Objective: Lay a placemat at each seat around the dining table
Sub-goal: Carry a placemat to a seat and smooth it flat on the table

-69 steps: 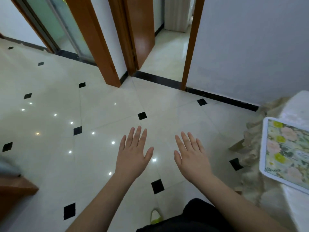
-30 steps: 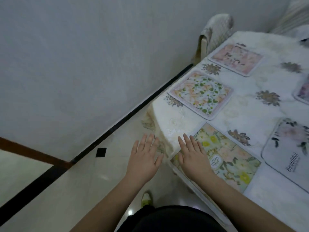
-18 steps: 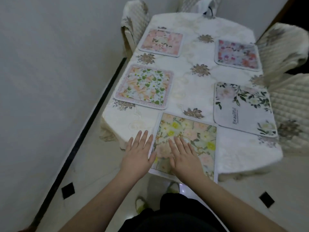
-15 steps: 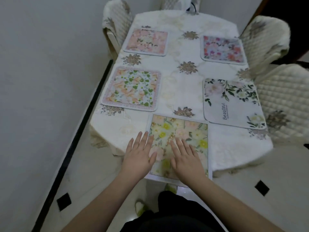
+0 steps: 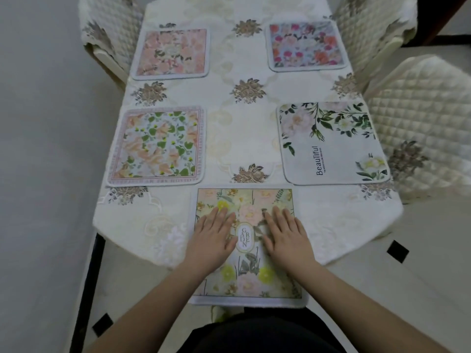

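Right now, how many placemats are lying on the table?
5. Pink one far left, multicolored one far right, green-leafed one mid left, "Beautiful" one mid right, "Garden" one at the near end. The table's far end is out of view.

Your head camera looks steeply down from the near end of the table (image 5: 244, 128). It faces along its length toward the far chairs (image 5: 369, 24).

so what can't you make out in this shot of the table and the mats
- Head view: the table's far end is cut off by the top edge, so any mat there is unseen.
- Garden mat: left hand and right hand cover parts of its print.
- Small text on the Beautiful mat: too small.
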`<state>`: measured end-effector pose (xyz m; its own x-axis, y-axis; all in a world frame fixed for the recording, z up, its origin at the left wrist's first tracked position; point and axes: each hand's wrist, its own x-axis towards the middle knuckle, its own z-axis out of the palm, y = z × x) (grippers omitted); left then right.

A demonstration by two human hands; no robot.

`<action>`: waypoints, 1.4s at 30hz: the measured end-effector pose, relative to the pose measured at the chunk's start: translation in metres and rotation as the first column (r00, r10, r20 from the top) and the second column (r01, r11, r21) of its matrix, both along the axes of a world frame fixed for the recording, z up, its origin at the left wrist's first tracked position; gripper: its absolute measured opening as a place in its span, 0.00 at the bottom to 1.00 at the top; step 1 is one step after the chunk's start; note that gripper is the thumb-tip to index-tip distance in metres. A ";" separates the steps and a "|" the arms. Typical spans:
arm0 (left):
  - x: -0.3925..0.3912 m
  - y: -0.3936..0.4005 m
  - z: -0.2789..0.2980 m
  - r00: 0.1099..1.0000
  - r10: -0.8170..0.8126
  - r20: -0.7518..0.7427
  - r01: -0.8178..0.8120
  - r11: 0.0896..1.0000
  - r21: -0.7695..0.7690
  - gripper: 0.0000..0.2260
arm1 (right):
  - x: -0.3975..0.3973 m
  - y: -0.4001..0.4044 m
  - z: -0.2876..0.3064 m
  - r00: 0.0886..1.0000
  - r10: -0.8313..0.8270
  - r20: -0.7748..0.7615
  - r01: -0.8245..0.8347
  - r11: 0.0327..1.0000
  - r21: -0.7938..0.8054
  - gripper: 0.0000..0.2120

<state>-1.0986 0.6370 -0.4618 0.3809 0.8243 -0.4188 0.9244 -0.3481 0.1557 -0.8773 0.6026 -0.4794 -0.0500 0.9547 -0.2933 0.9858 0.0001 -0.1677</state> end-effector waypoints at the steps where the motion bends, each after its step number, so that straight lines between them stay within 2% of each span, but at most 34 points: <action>1: -0.001 0.002 -0.006 1.000 -0.005 -0.008 0.005 1.000 -0.013 0.36 | 0.004 0.001 -0.002 1.000 0.006 0.002 -0.006 1.000 0.001 0.30; 8: -0.022 0.000 -0.035 0.997 -0.051 0.058 0.045 0.994 0.096 0.28 | 0.020 -0.002 -0.014 0.997 0.026 -0.067 -0.025 0.999 0.023 0.30; 13: -0.038 -0.005 -0.037 0.998 -0.025 0.061 0.016 0.991 0.132 0.28 | 0.027 -0.011 -0.011 0.992 -0.092 -0.088 0.090 0.996 -0.021 0.31; 18: -0.044 -0.014 -0.036 0.982 0.154 0.107 -0.167 0.978 0.128 0.31 | 0.033 -0.026 -0.005 0.982 -0.186 -0.023 0.183 0.980 -0.083 0.33; 22: -0.048 -0.023 -0.032 0.935 0.278 0.223 -0.299 0.952 0.070 0.33 | 0.026 -0.031 0.000 0.980 -0.188 -0.065 0.185 0.981 -0.052 0.33; 26: -0.050 -0.030 -0.016 0.796 0.388 0.464 -0.420 0.907 -0.038 0.27 | 0.017 -0.026 0.010 0.943 -0.268 -0.195 0.255 0.963 -0.092 0.34; 29: -0.052 -0.028 -0.002 0.620 0.536 0.573 -0.559 0.814 -0.157 0.27 | 0.016 -0.023 0.028 0.885 -0.299 -0.357 0.304 0.952 -0.043 0.34; 31: -0.056 -0.025 0.004 0.423 0.644 0.637 -0.632 0.714 -0.301 0.29 | 0.018 -0.023 0.039 0.787 -0.326 -0.524 0.360 0.932 -0.040 0.34; 33: -0.060 -0.024 0.010 0.207 0.711 0.672 -0.628 0.623 -0.466 0.29 | 0.018 -0.025 0.048 0.685 -0.370 -0.627 0.435 0.899 -0.054 0.34; 35: -0.065 -0.025 0.016 0.074 0.751 0.656 -0.594 0.562 -0.576 0.29 | 0.015 -0.027 0.053 0.574 -0.456 -0.680 0.521 0.844 -0.127 0.36; 36: -0.067 -0.026 0.017 0.040 0.768 0.639 -0.573 0.541 -0.615 0.29 | 0.013 -0.028 0.054 0.520 -0.504 -0.689 0.552 0.814 -0.179 0.36; 38: -0.074 -0.027 0.018 0.053 0.791 0.610 -0.529 0.540 -0.655 0.29 | 0.010 -0.031 0.055 0.461 -0.585 -0.668 0.574 0.770 -0.278 0.36; 42: -0.090 -0.023 0.021 0.187 0.778 0.600 -0.386 0.620 -0.683 0.32 | 0.003 -0.037 0.057 0.474 -0.614 -0.631 0.551 0.766 -0.331 0.36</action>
<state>-1.1884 0.6136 -0.4406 0.1311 0.8507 -0.5090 0.1671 0.4871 0.8572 -0.8745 0.5658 -0.4226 0.3011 0.8180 -0.4902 0.3525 -0.5731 -0.7398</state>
